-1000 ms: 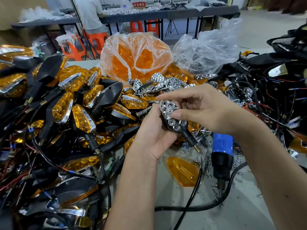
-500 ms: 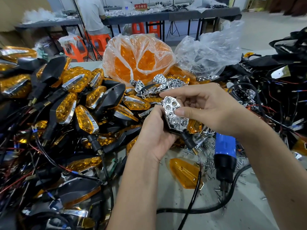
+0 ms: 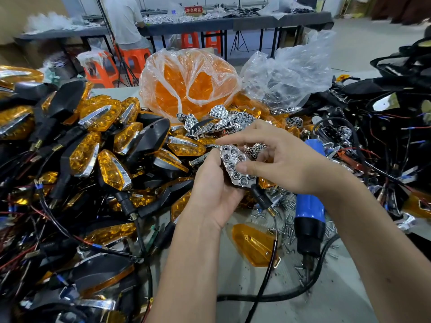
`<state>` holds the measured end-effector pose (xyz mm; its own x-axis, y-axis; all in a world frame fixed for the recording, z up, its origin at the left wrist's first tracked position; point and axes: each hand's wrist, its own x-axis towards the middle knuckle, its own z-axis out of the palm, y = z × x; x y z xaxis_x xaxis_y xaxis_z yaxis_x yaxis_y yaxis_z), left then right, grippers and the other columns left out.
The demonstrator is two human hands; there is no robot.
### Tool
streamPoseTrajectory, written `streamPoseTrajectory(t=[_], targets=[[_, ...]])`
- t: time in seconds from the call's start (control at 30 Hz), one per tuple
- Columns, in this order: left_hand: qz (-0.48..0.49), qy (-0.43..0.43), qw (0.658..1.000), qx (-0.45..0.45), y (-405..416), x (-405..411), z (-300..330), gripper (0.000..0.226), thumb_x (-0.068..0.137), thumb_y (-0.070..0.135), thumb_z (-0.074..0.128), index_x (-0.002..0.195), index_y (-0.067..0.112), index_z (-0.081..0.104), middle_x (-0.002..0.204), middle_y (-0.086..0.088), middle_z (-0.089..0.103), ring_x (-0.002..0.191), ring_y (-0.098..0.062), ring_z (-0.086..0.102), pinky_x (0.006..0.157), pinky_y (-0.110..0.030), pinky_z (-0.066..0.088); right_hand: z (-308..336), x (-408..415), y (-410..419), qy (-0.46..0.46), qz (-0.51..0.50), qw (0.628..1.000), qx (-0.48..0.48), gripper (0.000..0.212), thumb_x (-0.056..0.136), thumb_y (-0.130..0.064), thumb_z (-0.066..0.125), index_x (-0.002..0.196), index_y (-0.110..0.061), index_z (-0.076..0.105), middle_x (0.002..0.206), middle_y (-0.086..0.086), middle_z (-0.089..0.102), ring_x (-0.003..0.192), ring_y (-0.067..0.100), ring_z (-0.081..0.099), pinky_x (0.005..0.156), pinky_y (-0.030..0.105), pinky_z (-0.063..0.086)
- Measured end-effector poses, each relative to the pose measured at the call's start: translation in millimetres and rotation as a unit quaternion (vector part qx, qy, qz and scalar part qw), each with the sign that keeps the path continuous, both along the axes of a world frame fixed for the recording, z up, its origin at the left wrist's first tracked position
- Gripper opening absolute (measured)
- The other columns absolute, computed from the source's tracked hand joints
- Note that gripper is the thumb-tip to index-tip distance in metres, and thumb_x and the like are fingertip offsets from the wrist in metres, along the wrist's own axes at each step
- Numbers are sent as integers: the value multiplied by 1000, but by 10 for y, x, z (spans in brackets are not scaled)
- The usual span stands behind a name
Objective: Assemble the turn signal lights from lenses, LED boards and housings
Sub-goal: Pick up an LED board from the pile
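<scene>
My left hand [image 3: 214,192] grips a black housing whose chrome honeycomb reflector [image 3: 234,167] faces up; its black stalk and wire [image 3: 263,199] hang down to the right. My right hand [image 3: 277,159] is over the reflector, thumb pressing its right edge, index finger stretched above the top and the other fingers curled behind. A loose amber lens [image 3: 254,244] lies on the table below my hands. More chrome reflectors [image 3: 219,123] are heaped just beyond my hands.
Finished amber-and-black signal lights [image 3: 98,145] pile high on the left. A bag of amber lenses [image 3: 186,85] and a clear bag [image 3: 286,75] stand behind. A blue electric screwdriver [image 3: 310,210] lies among loose screws. Black wired housings [image 3: 384,136] fill the right. A person sits far back.
Both hands have kept the housing with the reflector, shifting it slightly. My right index finger has lifted and stretched out over the reflector's top while the thumb stays on its edge.
</scene>
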<state>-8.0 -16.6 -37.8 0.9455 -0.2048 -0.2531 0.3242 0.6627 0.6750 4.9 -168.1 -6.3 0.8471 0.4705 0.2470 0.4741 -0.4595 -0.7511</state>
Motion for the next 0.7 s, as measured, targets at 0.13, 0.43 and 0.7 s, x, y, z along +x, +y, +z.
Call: streamPoseTrajectory(t=[0.13,0.43,0.7], targets=[[61,-28,998,9,-60,-2,20,37,107,23,40,123,1,65,115,-24,71,110,-34,71,90,-43,57,-18,8,-13,10,-11,1000,20,57,96,-23,74,142,-52,56,127,-4,52,107,-3,54,79,15,50],[147,-124,981,-15,-72,-10,77,31,107,21,34,85,13,55,67,0,62,56,-13,59,49,-26,46,-191,38,77,134,-36,983,123,35,97,-44,71,121,-25,55,82,6,70,63,25,67,53,35,56],[116,-123,985,-32,-94,-53,107,35,107,27,30,85,11,52,69,-7,54,52,-21,54,44,-27,43,-235,51,66,104,-17,982,156,15,101,-32,68,98,-20,59,70,9,71,54,18,62,48,24,49]])
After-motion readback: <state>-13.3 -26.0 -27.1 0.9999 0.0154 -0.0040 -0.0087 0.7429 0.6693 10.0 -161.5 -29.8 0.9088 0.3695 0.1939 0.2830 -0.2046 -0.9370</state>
